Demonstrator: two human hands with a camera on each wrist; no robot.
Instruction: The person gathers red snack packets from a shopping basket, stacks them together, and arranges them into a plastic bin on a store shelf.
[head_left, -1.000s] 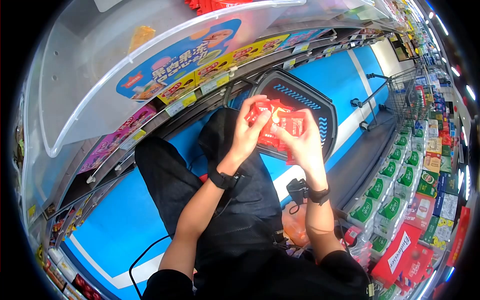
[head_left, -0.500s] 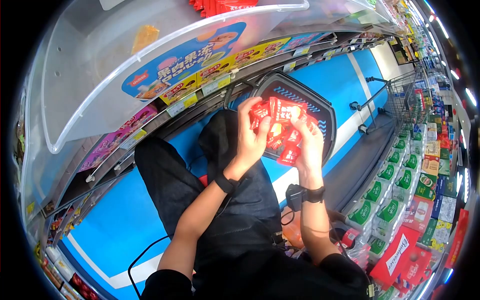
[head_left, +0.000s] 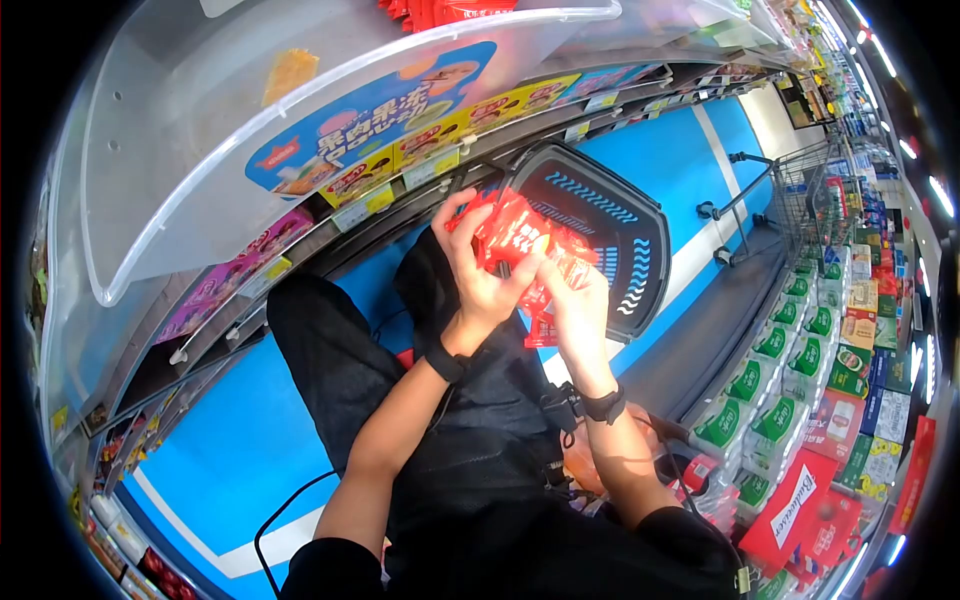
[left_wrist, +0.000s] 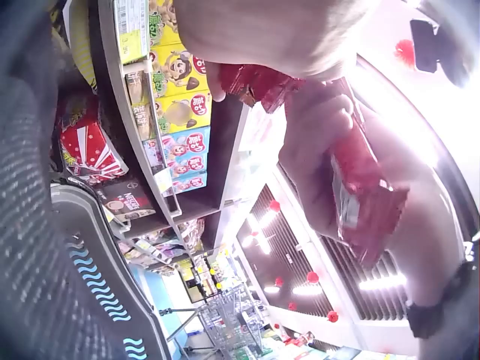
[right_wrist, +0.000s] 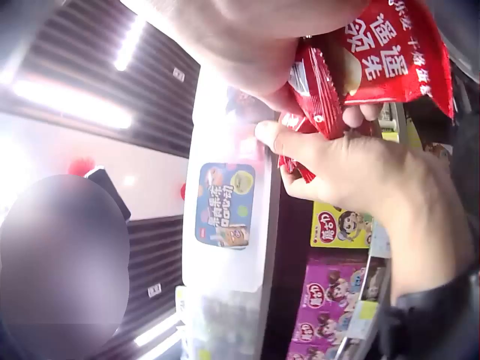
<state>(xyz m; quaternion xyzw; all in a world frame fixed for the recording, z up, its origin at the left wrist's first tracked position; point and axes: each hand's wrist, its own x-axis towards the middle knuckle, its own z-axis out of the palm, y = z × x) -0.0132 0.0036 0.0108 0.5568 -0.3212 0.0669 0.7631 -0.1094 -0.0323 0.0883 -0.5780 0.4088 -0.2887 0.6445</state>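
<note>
Several small red packets (head_left: 515, 232) are bunched between both hands above the knees in the head view. The left hand (head_left: 480, 285) grips the bunch from the left with curled fingers. Close against it, the right hand (head_left: 577, 305) pinches packets on the right, one hanging below its fingers. The left wrist view shows a red packet (left_wrist: 356, 180) in the right hand (left_wrist: 315, 150). In the right wrist view a large red packet (right_wrist: 397, 56) with white lettering lies by the right hand (right_wrist: 255, 37), and the left hand (right_wrist: 360, 169) reaches in from the right.
A black basket (head_left: 640, 310) stands on the blue floor just beyond the hands. A clear plastic bin (head_left: 190, 215) juts from the shelf at upper left. Boxed snacks line the shelf. A shopping cart (head_left: 808, 185) and stacked green-and-white packs (head_left: 745, 385) are to the right.
Both hands and the packets have moved left, away from over the basket. The packets have shifted between the hands, and the right hand has come closer to the left.
</note>
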